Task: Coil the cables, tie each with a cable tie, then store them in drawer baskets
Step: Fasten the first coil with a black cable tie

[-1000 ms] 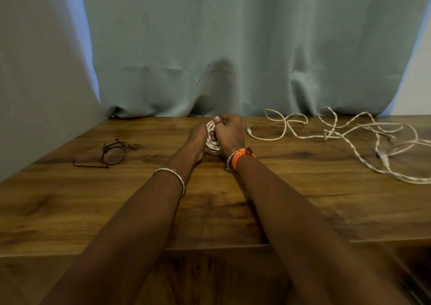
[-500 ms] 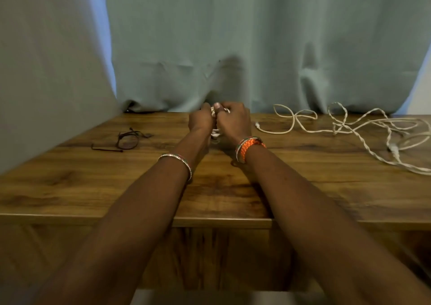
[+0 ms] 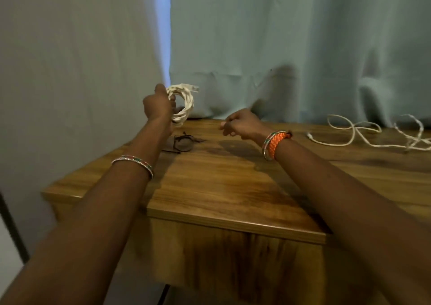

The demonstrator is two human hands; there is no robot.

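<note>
Wooden table [image 3: 233, 188] before pale curtain [image 3: 279, 36]. Left hand [image 3: 157, 105]: fingers curled round coiled white cable [image 3: 184, 102], raised above the table's far left corner. Right hand [image 3: 240, 123]: loosely curled, holding nothing, over the tabletop. Black cable ties [image 3: 183, 141] lie just below the coil. Loose cable [image 3: 363, 134] far right. Advice: keep loops pinched together while tying, so none spring free.
</note>
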